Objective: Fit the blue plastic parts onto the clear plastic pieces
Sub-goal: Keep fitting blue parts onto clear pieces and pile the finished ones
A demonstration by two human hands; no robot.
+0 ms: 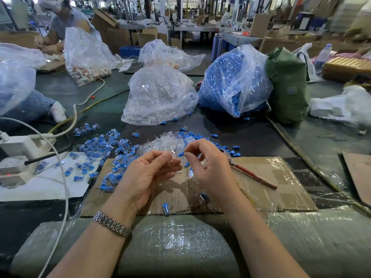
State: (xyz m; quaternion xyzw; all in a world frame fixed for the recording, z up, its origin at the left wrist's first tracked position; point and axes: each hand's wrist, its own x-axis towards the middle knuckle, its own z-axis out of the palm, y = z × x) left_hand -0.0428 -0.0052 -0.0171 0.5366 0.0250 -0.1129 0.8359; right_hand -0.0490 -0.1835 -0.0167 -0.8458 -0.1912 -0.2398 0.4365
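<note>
Centre of the frame, both hands are up over the cardboard sheet (271, 183). The left hand (146, 175) pinches a clear plastic piece (174, 157) between thumb and forefinger, the other fingers curled loosely beneath. The right hand (208, 165) pinches a blue plastic part (181, 153) at its fingertips, and the two items sit just beside each other, nearly touching, not yet joined as far as I can tell.

These things look featherlight and small, hard moulded plastic, so weight is no issue; slipperiness is. The clear piece is glossy and hard to see against the loose clear pile (160, 142) just above the hands, so a fingertip pinch on its side walls, leaving the mouth free, seems the sensible hold. The blue part looks stiff with a ribbed body, which should give grip; holding it by the rear end leaves the leading end free to enter. I judge a straight push is wanted, since thin clear walls could crack if forced at a tilt.

Left of centre lies a heap of assembled blue-and-clear pieces (112, 155). In the upper middle stand a bag of clear pieces (158, 97) and, to its right, a bag of blue parts (224, 81). Red-handled pliers (253, 175) rest on the cardboard right of the hands.
</note>
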